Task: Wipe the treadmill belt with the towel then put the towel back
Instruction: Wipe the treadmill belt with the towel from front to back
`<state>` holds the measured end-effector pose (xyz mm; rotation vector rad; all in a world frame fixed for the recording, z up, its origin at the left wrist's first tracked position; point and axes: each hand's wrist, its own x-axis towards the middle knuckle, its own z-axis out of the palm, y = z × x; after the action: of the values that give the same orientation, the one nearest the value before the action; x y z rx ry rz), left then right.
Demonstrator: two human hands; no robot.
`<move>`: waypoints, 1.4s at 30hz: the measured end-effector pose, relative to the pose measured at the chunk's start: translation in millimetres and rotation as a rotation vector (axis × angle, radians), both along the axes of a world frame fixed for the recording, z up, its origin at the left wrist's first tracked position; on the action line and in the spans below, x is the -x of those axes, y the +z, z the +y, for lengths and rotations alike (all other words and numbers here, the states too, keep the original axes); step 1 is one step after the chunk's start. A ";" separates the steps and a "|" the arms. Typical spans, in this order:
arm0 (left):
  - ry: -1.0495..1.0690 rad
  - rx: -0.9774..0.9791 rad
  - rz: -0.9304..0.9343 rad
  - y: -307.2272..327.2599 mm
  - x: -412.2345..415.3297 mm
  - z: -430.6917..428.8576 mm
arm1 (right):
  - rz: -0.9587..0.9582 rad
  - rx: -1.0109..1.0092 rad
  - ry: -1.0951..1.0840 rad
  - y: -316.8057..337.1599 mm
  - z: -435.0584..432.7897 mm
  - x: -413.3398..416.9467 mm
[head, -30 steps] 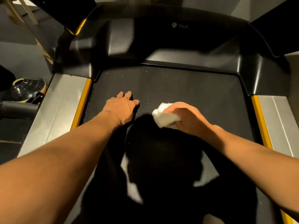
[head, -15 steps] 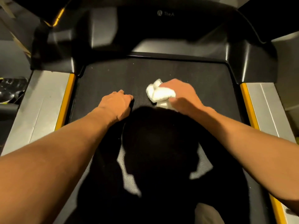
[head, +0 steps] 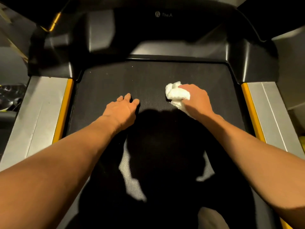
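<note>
The black treadmill belt (head: 148, 80) fills the middle of the view, with my shadow dark over its near half. My right hand (head: 196, 101) grips a bunched white towel (head: 177, 94) and presses it onto the belt right of centre. My left hand (head: 121, 110) rests on the belt to the left of the towel, fingers bent loosely against the surface and holding nothing.
Silver side rails with yellow strips run along both sides of the belt, the left rail (head: 41, 113) and the right rail (head: 267, 113). The black motor cover (head: 165, 30) rises at the far end. Dark round objects (head: 9, 95) lie on the floor at the left.
My right hand has slid the towel away from me and to the right across the belt. My left hand has stayed planted in about the same spot.
</note>
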<state>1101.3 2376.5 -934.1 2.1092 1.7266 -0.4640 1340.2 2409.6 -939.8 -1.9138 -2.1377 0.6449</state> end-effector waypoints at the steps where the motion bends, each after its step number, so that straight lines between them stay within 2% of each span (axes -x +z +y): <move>1: -0.034 -0.016 -0.021 0.1 -2.1 -0.7 | -0.050 0.029 0.063 -2.9 -10.3 -3.2; 4: -0.080 -0.053 -0.080 -0.6 -4.4 -0.2 | -0.007 0.020 0.304 -2.1 -38.4 -2.8; 5: -0.075 -0.062 -0.088 -1.4 -5.2 0.5 | -0.016 -0.070 0.357 1.9 -37.3 -3.2; 7: -0.056 -0.061 -0.095 -4.0 -7.9 0.4 | -0.068 -0.102 0.232 14.4 -21.9 -8.2; 9: -0.051 -0.066 -0.096 -5.5 -9.2 0.4 | 0.012 -0.062 -0.020 14.2 -7.2 -28.0; 10: -0.059 -0.078 -0.100 -5.4 -9.5 0.8 | -0.017 -0.069 -0.048 13.4 -4.6 -34.1; 13: -0.082 -0.115 -0.110 -3.7 -7.9 4.6 | -0.157 0.110 0.024 16.9 -17.6 -27.1; 15: -0.079 -0.109 -0.113 -3.7 -8.3 6.2 | -0.280 0.185 0.202 14.3 -29.6 -23.0; 17: -0.063 -0.088 -0.105 -4.2 -12.4 5.9 | -0.221 0.126 0.221 15.1 -30.6 -35.0; 19: -0.053 -0.071 -0.091 -6.9 -14.5 4.7 | -0.042 0.011 0.016 13.6 -23.4 -55.7; 21: -0.058 -0.059 -0.087 -8.3 -15.6 4.9 | 0.006 -0.102 -0.088 7.7 -13.0 -69.4; 23: -0.066 -0.046 -0.087 -8.1 -15.6 6.7 | -0.048 -0.092 -0.051 6.2 -13.9 -64.7; 26: -0.052 -0.020 -0.069 -7.9 -14.5 9.4 | -0.264 0.090 0.169 7.3 -38.1 -46.7; 27: -0.043 -0.011 -0.063 -8.5 -14.7 9.5 | -0.282 0.081 0.217 6.1 -43.3 -47.2; 29: -0.025 0.016 -0.060 -10.2 -15.9 8.4 | -0.092 -0.021 0.087 6.7 -46.0 -59.2; 31: -0.018 0.038 -0.053 -12.2 -16.4 6.8 | 0.119 -0.143 -0.187 3.5 -39.2 -79.7; 33: -0.025 0.047 -0.048 -12.8 -16.2 6.2 | 0.106 -0.169 -0.299 -3.6 -29.5 -94.5; 38: -0.027 0.058 -0.047 -9.3 -16.7 11.4 | -0.109 -0.044 -0.073 -14.0 -50.0 -76.8; 39: -0.027 0.062 -0.049 -9.2 -16.9 12.0 | -0.052 -0.049 -0.108 -12.2 -51.6 -75.0; 41: -0.018 0.066 -0.047 -10.3 -17.2 10.6 | 0.109 -0.177 -0.333 -8.2 -43.8 -83.0; 42: -0.013 0.067 -0.042 -11.0 -18.0 9.5 | 0.130 -0.226 -0.439 -7.5 -36.8 -90.9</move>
<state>1119.4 2386.0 -945.1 2.0699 1.6518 -0.4723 1431.1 2372.8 -947.4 -2.0507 -1.5610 0.4060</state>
